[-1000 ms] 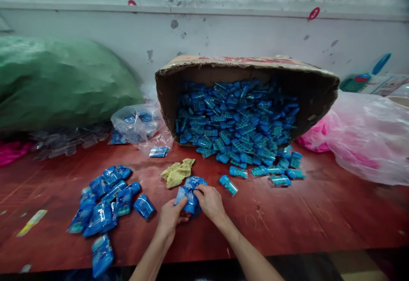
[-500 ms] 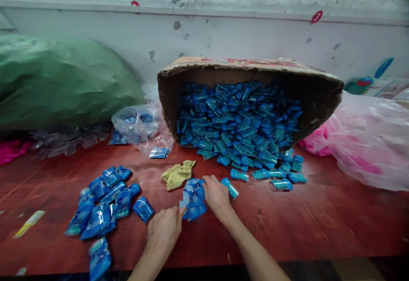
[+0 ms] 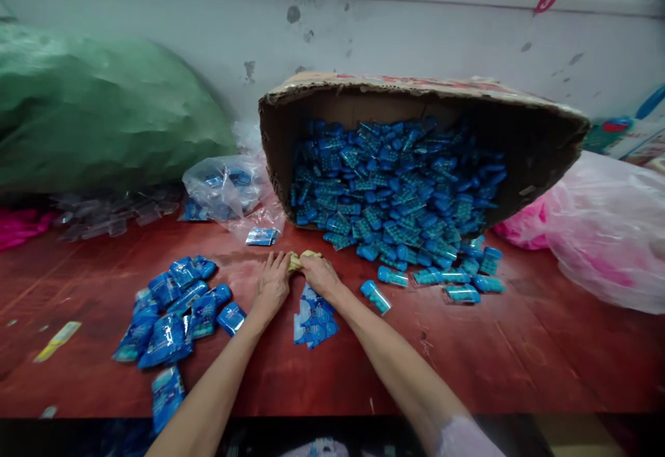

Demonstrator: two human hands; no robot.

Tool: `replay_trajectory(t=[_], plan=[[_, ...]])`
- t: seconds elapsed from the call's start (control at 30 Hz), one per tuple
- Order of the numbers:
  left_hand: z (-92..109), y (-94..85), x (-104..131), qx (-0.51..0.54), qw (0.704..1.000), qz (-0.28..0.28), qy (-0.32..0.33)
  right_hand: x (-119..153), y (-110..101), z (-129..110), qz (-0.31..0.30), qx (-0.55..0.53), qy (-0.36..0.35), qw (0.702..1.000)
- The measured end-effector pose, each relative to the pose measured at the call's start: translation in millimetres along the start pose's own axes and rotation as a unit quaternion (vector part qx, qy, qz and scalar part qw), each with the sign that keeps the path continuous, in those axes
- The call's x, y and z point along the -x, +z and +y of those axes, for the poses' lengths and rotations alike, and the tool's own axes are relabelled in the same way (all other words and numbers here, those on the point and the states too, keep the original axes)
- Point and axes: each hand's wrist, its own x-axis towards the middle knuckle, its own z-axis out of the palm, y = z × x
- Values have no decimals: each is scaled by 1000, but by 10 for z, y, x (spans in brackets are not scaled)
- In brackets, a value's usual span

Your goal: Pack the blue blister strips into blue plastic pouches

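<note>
A crumpled yellow cloth [image 3: 295, 262] lies on the table between my two hands, mostly covered by their fingers. My left hand [image 3: 272, 284] has its fingers closed on the cloth's left side. On the other side, my right hand [image 3: 320, 275] grips it with bent fingers. Flat blue printed sleeves [image 3: 316, 322] lie in a loose stack just below my right hand, touched by neither set of fingertips. One small clear bottle with a blue cap [image 3: 375, 297] rests to the right of my right forearm.
A cardboard box [image 3: 423, 86] on its side spills many blue-capped bottles [image 3: 395, 194]. Filled blue packets [image 3: 166, 339] are heaped at left, one overhanging the front edge. Behind stand a green sack [image 3: 104, 111] and a clear bag [image 3: 223, 180]; a pinkish plastic bag [image 3: 607, 235] lies right.
Both hands have left the blue printed sleeves, which now lie on the table, and moved forward onto the yellow cloth. The view has tilted slightly downward.
</note>
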Motion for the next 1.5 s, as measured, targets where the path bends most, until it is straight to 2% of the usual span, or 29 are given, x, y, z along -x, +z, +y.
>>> replay_trajectory(t=[0.07, 0.17, 0.3, 0.4, 0.47, 0.53, 0.6, 0.7, 0.77, 0.87, 0.93, 1.0, 1.03, 1.1, 1.2, 1.37, 1.43, 1.5], plan=[[30, 13, 13, 6, 1000, 15, -20, 160, -64, -6, 9, -3, -13, 1000], [89, -10, 43, 19, 998, 34, -44, 552, -142, -7, 30, 3, -13, 999], [120, -77, 184, 47, 994, 76, -68, 1022, -41, 16, 62, 46, 31, 997], [196, -149, 463, 81, 985, 123, -86, 1135, 105, 22, 86, 63, 58, 993], [309, -212, 694, 117, 979, 134, -104, 1130, 152, 12, 98, 65, 61, 991], [467, -281, 891, 174, 961, 144, -159, 1124, 135, -16, 112, 67, 60, 990], [645, -342, 1001, 273, 923, 113, -246, 1153, 70, -69, 134, 65, 57, 987], [874, -404, 998, 473, 808, 9, -350, 1262, -53, -185, 175, 45, 43, 983], [965, -424, 945, 566, 739, -19, -365, 1335, -106, -254, 192, 3, 27, 981], [1008, -423, 897, 631, 688, -16, -358, 1370, -104, -280, 223, -142, 55, 963], [1000, -400, 899, 640, 679, -22, -359, 1336, -56, -247, 216, -299, 110, 923], [983, -361, 911, 633, 686, -19, -358, 1281, 9, -205, 169, -451, 153, 863], [977, -337, 914, 626, 693, -12, -357, 1254, 42, -190, 145, -500, 164, 838], [972, -285, 913, 612, 706, 9, -355, 1216, 99, -181, 126, -537, 176, 815], [992, -216, 890, 600, 710, 30, -366, 1203, 156, -213, 153, -518, 190, 820], [1064, -177, 834, 634, 676, 22, -375, 1215, 202, -282, 194, -471, 210, 834], [1073, -210, 813, 650, 660, -1, -377, 1221, 188, -284, 204, -452, 210, 843], [1057, -272, 798, 664, 646, -60, -372, 1235, 138, -268, 200, -419, 200, 863]])
